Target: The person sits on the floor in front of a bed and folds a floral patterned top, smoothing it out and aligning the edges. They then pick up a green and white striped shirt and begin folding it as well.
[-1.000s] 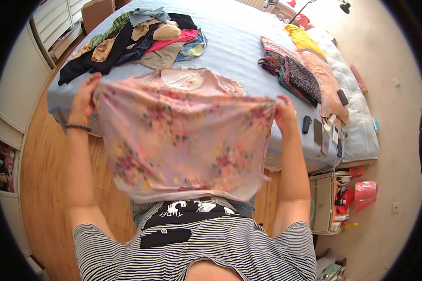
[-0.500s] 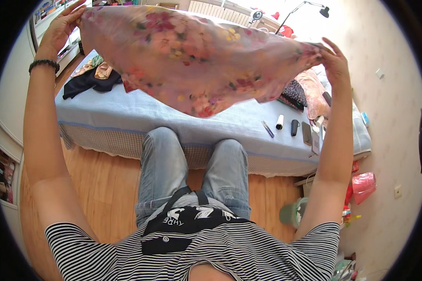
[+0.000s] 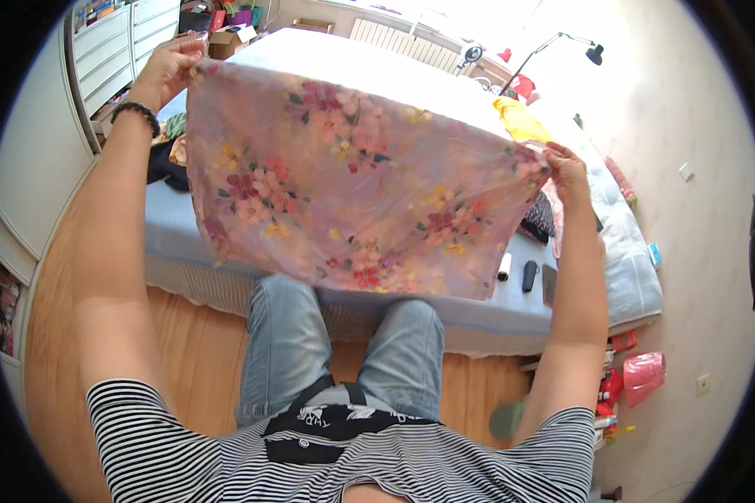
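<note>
Here, both hands' grips pinch the sheer pink floral cloth taut: left hand, right hand.

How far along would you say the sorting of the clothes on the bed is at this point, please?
Nothing looks finished. In hand: the left hand and right hand hold a thin pink floral fabric garment stretched out by its top edge, unfolded, above the pale blue bed. Left: a dark crumpled garment and a yellow garment lie loose on the bed.

Black-and-white striped tee, light blue jeans — black beaded bracelet on left wrist
</note>
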`<move>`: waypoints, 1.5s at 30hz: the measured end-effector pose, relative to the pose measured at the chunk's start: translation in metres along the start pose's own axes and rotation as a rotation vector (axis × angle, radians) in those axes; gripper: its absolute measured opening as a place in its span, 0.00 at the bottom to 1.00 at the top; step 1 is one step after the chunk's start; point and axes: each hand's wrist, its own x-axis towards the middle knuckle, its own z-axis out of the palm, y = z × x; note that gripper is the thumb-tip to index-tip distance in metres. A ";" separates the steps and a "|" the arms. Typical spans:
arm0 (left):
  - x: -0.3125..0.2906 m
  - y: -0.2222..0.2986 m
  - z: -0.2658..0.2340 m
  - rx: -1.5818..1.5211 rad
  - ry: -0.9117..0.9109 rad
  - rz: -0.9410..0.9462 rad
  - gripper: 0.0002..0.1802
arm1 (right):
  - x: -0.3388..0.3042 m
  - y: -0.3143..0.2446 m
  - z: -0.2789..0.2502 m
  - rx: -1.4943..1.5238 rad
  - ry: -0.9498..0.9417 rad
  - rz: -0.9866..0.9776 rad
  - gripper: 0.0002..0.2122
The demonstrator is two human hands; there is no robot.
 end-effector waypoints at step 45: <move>-0.269 -0.242 -0.072 0.506 -0.128 -0.342 0.15 | -0.265 0.247 -0.051 -0.532 -0.030 0.214 0.05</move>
